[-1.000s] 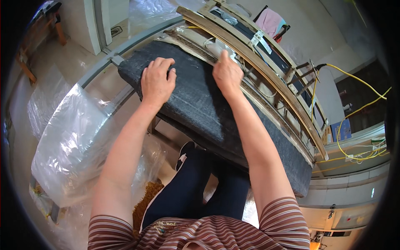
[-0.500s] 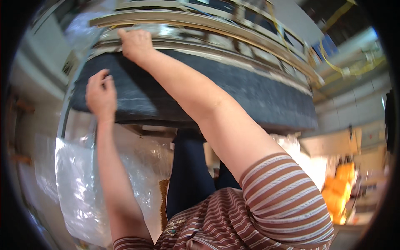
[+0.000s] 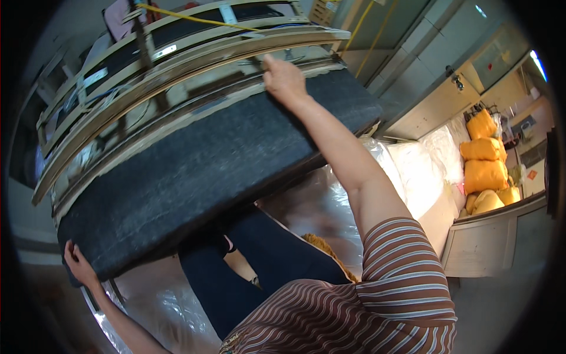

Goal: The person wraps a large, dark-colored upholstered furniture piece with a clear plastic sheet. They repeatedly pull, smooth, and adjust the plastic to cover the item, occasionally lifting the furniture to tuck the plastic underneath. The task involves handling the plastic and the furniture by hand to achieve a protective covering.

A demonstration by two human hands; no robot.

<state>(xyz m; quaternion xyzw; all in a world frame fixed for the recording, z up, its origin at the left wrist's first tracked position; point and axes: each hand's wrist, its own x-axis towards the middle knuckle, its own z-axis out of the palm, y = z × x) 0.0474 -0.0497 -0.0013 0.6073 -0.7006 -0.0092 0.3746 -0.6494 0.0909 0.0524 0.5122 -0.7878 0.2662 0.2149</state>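
A dark grey fabric cover (image 3: 194,165) lies over the long padded seat of a wooden sofa frame (image 3: 194,56) in front of me. At the seat's far edge, toward the right end, my right hand (image 3: 286,81) is closed, its fingers curled at the fabric's border beside the rear rail. My left hand (image 3: 81,265) is at the near left corner, fingers bent around the covered edge. Part of its grip is hidden by the hand itself. A pale strip (image 3: 177,125) runs along the back border of the fabric.
Yellow straps (image 3: 200,21) cross the frame's top. Clear plastic sheeting (image 3: 171,307) lies below the seat and beside my legs. Orange bundles (image 3: 486,174) are stacked at the right, near white wrapped material (image 3: 418,168) and a wooden cabinet door (image 3: 436,106).
My view has turned and shifted right. My right hand has moved along the back edge toward the right end; my left hand has gone to the near left corner.
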